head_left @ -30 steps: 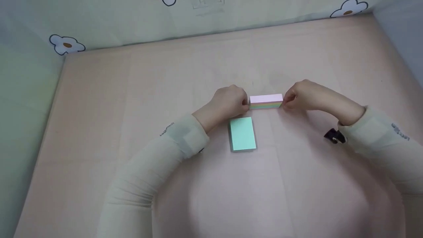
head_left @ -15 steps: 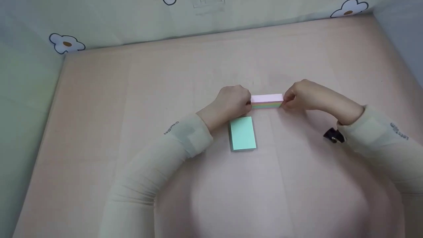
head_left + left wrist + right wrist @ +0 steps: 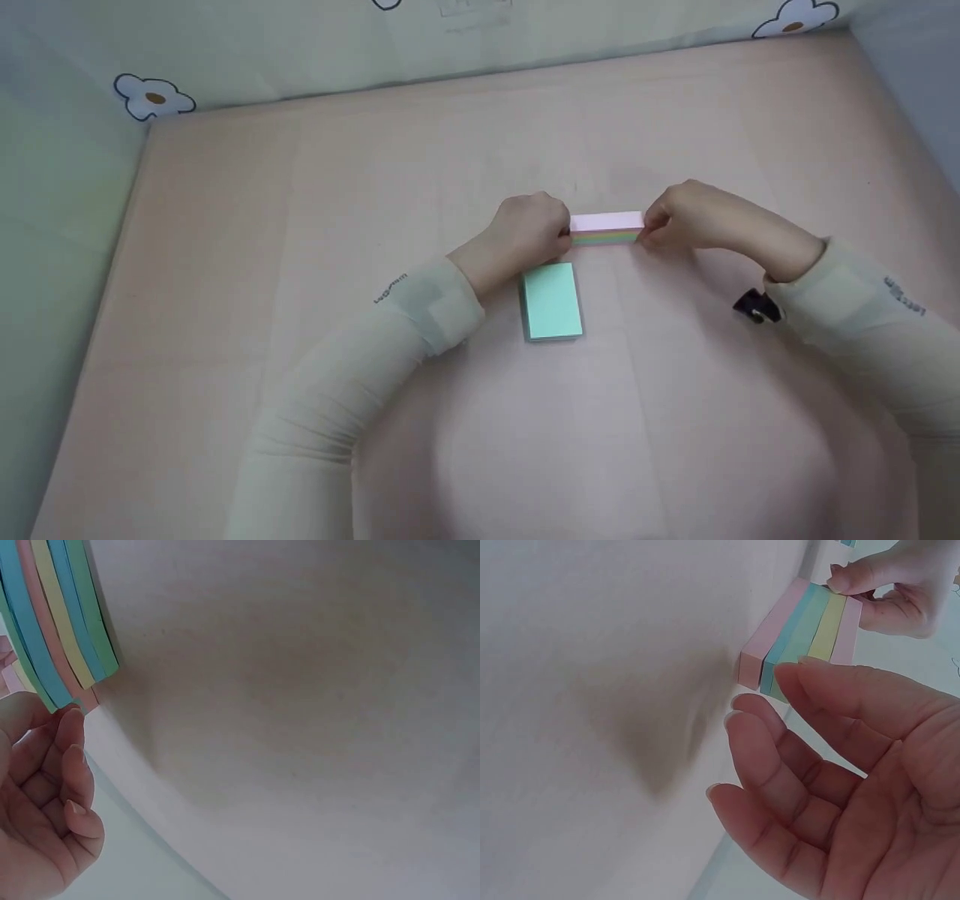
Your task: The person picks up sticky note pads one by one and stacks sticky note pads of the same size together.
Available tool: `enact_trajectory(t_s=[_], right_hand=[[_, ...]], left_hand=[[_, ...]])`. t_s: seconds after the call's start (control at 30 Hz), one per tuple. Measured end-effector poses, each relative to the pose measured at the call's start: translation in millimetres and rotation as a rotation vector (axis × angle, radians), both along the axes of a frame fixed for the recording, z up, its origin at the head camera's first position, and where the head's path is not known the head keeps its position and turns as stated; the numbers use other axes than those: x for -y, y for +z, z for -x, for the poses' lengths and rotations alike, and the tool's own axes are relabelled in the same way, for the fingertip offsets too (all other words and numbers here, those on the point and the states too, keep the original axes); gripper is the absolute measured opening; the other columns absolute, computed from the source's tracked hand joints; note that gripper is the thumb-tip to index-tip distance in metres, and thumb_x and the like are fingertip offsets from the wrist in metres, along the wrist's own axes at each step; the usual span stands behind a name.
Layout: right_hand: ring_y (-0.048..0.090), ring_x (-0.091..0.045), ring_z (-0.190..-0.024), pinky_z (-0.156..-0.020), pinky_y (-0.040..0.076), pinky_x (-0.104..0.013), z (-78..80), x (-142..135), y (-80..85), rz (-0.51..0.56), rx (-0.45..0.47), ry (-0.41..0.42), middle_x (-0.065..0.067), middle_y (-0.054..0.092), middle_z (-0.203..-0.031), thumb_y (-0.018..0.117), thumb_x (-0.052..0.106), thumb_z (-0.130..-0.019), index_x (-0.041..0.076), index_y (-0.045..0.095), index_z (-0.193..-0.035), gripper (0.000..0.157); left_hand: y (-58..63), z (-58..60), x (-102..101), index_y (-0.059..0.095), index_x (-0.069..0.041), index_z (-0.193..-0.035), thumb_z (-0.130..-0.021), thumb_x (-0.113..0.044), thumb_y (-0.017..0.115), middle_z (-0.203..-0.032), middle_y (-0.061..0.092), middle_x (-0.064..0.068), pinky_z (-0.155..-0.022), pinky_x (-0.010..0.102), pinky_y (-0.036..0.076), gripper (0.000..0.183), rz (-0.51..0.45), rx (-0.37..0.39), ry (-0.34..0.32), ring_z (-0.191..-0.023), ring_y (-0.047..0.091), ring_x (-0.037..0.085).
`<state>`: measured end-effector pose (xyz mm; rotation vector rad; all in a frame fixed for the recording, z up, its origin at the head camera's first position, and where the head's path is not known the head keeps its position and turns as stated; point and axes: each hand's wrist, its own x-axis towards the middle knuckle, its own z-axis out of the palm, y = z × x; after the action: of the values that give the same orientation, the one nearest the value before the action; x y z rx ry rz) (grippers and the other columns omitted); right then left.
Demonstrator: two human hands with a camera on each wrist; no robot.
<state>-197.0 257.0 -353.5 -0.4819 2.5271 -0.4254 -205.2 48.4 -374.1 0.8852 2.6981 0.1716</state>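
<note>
A stack of sticky note pads (image 3: 607,229), pink on top with coloured layers below, lies crosswise between my hands. My left hand (image 3: 534,229) pinches its left end with thumb and finger. At the opposite end, the thumb and forefinger of my right hand (image 3: 694,216) hold the corner, other fingers loosely curled (image 3: 795,787). Pink, blue, green and yellow layers of this stack (image 3: 802,630) show in the right wrist view. Nearer my body lies a second stack of pads, mint green on top (image 3: 553,300); its striped side (image 3: 56,622) fills the left wrist view's upper left corner.
Pale pink cloth covers the table (image 3: 360,172). Light green curtains with flower prints (image 3: 154,97) rise at the back and left. A black clip-like piece (image 3: 759,306) sits by the right sleeve. The second stack lies just below the left wrist.
My left hand has shifted slightly right, closing up on the left end of the pink-topped stack. The right hand and the mint-topped stack have stayed in place.
</note>
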Motion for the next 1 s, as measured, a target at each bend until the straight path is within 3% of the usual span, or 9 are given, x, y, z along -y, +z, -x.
enact_trajectory(t_s=[0.3,0.57,1.0], right_hand=[[0.045,-0.019,-0.068,-0.058,0.036,-0.029,0.3,-2.2,-0.9,0.008,0.005,0.007,-0.008,0.063,-0.085,0.059,0.01,-0.082,0.004,0.069,-0.086,0.012],[0.044,-0.019,-0.067,-0.057,0.035,-0.028,0.3,-2.7,-2.8,-0.001,0.017,-0.014,-0.005,0.061,-0.081,0.059,0.01,-0.082,0.005,0.068,-0.084,0.011],[0.046,-0.02,-0.07,-0.059,0.036,-0.029,0.2,-1.9,-6.5,-0.012,0.03,-0.006,-0.008,0.063,-0.085,0.059,0.01,-0.082,0.004,0.069,-0.087,0.013]], left_hand=[[-1.3,-0.8,1.4,0.071,-0.007,-0.089,-0.088,-0.017,0.051,-0.08,0.067,0.004,-0.055,0.021,0.035,0.022,-0.034,0.003,-0.012,-0.063,0.046,0.012],[-0.9,-1.1,-0.8,0.07,-0.008,-0.086,-0.088,-0.017,0.052,-0.074,0.063,0.002,-0.052,0.021,0.033,0.021,-0.009,0.02,-0.005,-0.06,0.046,0.011],[-1.6,0.1,-0.7,0.07,-0.009,-0.088,-0.088,-0.016,0.052,-0.081,0.067,0.003,-0.056,0.022,0.038,0.02,0.008,0.058,-0.015,-0.065,0.049,0.012]])
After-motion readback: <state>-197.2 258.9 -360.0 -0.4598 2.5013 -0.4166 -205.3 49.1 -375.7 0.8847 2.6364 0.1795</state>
